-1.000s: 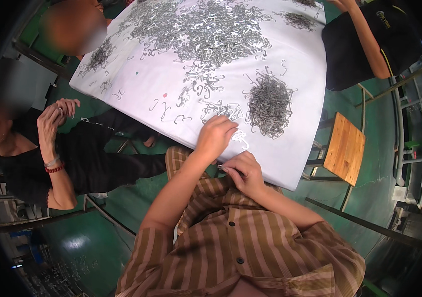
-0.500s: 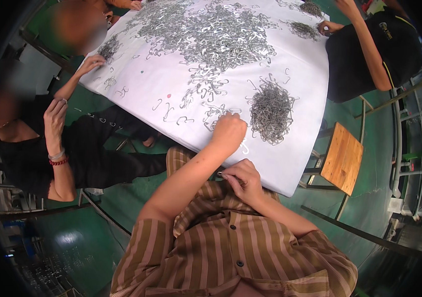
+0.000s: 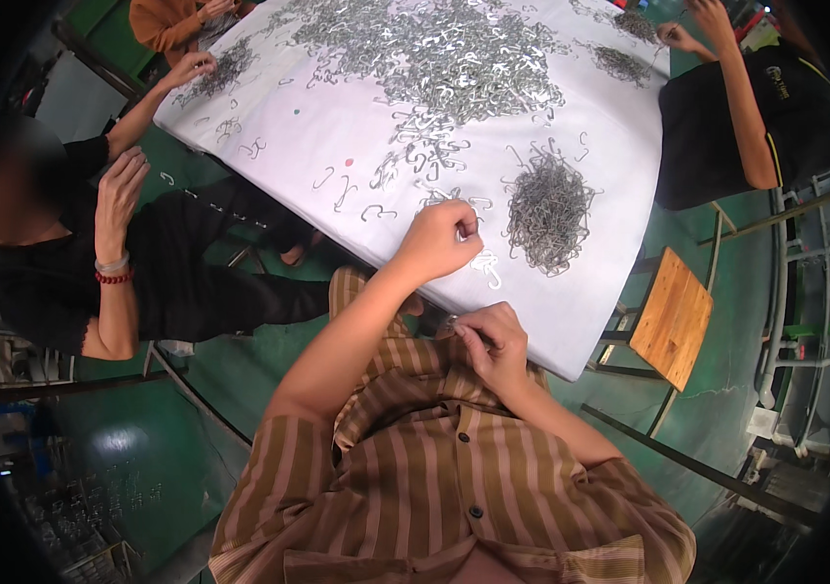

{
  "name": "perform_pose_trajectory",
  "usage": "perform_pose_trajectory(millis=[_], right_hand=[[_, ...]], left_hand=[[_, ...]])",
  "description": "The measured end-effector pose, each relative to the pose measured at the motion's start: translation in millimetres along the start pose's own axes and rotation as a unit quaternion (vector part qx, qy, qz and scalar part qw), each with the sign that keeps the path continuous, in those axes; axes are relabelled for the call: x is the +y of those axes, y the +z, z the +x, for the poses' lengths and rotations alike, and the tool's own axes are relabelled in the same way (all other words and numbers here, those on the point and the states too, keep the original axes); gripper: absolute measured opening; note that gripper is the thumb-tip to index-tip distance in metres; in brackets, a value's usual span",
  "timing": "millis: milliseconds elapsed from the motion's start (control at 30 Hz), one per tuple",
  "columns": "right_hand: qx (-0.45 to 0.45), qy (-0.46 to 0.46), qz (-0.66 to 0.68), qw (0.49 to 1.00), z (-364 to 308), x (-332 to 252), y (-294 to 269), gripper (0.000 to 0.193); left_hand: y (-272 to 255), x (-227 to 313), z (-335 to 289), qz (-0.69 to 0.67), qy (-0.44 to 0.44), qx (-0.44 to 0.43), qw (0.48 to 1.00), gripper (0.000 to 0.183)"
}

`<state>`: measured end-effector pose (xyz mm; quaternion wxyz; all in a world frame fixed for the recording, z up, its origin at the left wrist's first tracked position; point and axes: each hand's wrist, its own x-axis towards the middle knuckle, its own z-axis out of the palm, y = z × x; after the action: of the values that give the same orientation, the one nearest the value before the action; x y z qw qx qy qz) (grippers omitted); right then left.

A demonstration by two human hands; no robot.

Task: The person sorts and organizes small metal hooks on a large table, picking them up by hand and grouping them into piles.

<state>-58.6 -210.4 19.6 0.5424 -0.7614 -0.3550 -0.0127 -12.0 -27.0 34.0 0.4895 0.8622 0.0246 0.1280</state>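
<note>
Right hand [image 3: 495, 343] is pinching a small metal piece [image 3: 451, 323]; left hand [image 3: 441, 239] is hovering half-curled beside metal hooks [image 3: 485, 263]; contents unclear.

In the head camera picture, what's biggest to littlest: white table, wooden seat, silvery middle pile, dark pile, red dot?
1. white table
2. silvery middle pile
3. wooden seat and dark pile: too alike to rank
4. red dot

Wkshp w/ metal hook heaps [image 3: 473, 68]
</note>
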Motion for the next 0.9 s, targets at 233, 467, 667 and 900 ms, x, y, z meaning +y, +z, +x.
perform_pose_trajectory(millis=[233,467,667,900], right_hand=[[0.010,0.017,-0.012,1.000,7.0,5.1,3.7,0.011],[-0.008,-0.005,-0.029,1.000,11.9,2.4,10.3,0.012],[-0.025,-0.023,-0.046,0.998,9.5,4.0,8.8,0.014],[0.046,0.006,-0.110,0.993,14.6,27.5,-7.8,0.020]], left_hand=[[-39.9,22.2,-79.7,-0.154,0.022,-0.010,0.988,0.010],[-30.8,18.6,-100.9,-0.099,0.038,0.045,0.993,0.011],[-18.8,21.2,-101.3,-0.065,0.078,0.096,0.990,0.011],[-13.7,21.7,-105.6,-0.098,0.083,0.106,0.986,0.013]])
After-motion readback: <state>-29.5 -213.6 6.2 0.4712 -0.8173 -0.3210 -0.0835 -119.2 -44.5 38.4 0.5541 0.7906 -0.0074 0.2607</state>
